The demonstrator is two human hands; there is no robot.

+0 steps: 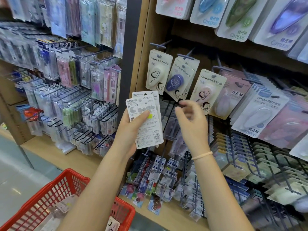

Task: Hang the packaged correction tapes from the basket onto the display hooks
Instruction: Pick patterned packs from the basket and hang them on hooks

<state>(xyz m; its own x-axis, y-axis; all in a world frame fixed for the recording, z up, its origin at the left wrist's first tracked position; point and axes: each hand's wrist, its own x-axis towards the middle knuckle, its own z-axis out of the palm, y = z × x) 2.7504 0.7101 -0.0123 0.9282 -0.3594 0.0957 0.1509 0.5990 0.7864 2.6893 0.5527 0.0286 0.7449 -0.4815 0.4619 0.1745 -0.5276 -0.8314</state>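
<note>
The left hand [133, 119], raised before the display, grips two packaged correction tapes [146, 119], thumb across their backs. The right hand [191, 120] hovers beside them, fingers loosely curled, holding nothing.

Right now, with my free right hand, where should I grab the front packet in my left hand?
Probably pinch the front packet's bare right edge, coming from the right with the right hand: the left hand's thumb covers its left middle, and the hang hole on top should stay clear.
</note>
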